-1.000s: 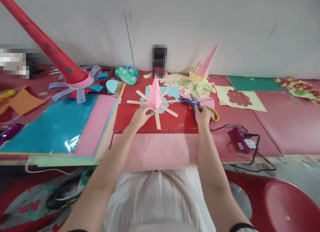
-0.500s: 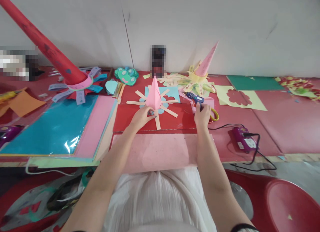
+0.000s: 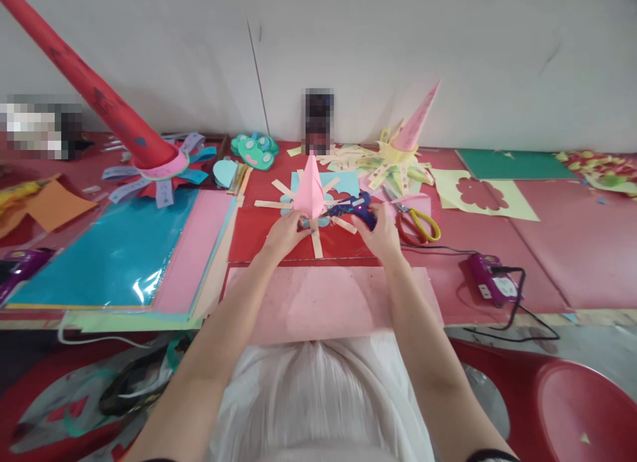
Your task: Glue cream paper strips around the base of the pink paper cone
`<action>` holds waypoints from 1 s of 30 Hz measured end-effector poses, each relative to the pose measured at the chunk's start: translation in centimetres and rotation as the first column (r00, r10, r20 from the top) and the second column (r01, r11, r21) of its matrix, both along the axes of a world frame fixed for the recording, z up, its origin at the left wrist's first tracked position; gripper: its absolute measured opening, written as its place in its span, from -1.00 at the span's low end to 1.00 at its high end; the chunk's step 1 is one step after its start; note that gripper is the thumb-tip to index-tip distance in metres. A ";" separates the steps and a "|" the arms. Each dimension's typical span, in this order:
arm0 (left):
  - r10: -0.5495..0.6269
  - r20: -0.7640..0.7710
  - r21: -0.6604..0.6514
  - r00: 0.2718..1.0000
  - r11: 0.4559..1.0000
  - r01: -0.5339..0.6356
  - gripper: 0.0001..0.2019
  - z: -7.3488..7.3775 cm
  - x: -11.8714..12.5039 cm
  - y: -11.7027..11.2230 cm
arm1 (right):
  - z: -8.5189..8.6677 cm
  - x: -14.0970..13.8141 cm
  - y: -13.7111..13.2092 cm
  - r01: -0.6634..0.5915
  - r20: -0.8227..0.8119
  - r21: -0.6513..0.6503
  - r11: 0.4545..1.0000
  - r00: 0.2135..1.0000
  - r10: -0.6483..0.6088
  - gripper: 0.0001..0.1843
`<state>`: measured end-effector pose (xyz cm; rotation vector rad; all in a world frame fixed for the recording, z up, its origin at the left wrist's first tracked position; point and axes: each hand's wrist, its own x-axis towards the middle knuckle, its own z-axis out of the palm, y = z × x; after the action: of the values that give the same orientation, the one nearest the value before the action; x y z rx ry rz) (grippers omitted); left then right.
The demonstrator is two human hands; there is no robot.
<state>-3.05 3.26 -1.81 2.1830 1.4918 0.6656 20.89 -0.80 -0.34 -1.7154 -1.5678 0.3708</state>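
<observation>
A pink folded paper cone (image 3: 309, 190) stands upright at the middle of a light-blue paper flower (image 3: 285, 208) with pale wooden sticks (image 3: 317, 244) spread out around it. My left hand (image 3: 287, 234) is closed at the cone's lower front edge, thumb and fingertips pinching there; the exact grip is partly hidden. In my right hand (image 3: 381, 231) is a dark blue glue gun (image 3: 359, 206), its nozzle pointing left at the base of the cone. Scissors (image 3: 419, 224) with red and yellow handles lie just right of that hand.
A red cone on a striped paper base (image 3: 160, 163) stands at left, behind blue and pink sheets (image 3: 114, 256). Another pink cone (image 3: 417, 127) rises at back right. A purple power box (image 3: 490, 279) with black cables sits at right. A pixelated object leans on the wall.
My right hand has lifted the glue gun and brought it left, its nozzle now by the cone's base. The scissors are uncovered. My left hand stays at the cone.
</observation>
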 end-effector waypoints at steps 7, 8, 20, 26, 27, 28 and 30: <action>-0.044 -0.053 0.072 0.998 0.996 0.048 -0.76 -0.2 0.0 0.1 | -0.4 -0.8 0.2 -0.028 0.109 -0.122 0.992 0.993 0.041 -0.29; -0.052 -0.056 0.078 0.997 0.995 0.057 -0.77 -0.2 0.0 0.1 | -0.5 -0.8 0.3 -0.023 0.119 -0.127 0.992 0.992 0.038 -0.33; -0.058 0.054 0.078 0.997 0.996 0.054 -0.78 -0.1 0.4 -0.2 | -0.2 -1.3 0.1 0.033 0.122 -0.109 0.993 0.992 -0.020 -0.43; -0.064 0.048 0.047 0.997 0.997 0.062 -0.78 0.2 0.3 -0.2 | 0.2 -1.3 0.1 0.047 0.095 -0.120 0.992 0.995 -0.036 -0.45; -0.065 0.048 0.044 0.997 0.997 0.063 -0.79 0.2 0.3 -0.2 | 0.2 -1.3 0.1 0.047 0.097 -0.121 0.991 0.995 -0.036 -0.46; -0.066 0.047 0.043 0.997 0.997 0.064 -0.80 0.2 0.3 -0.1 | 0.1 -1.3 0.1 0.047 0.101 -0.124 0.991 0.994 -0.035 -0.46; -0.072 0.050 0.048 0.996 0.996 0.069 -0.83 0.0 0.3 -0.1 | 0.0 -1.3 0.2 0.050 0.113 -0.136 0.989 0.993 -0.034 -0.48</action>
<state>-2.79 3.16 -1.77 2.2249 1.3801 0.7340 19.63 -0.63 -0.34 -1.9014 -1.6142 0.3764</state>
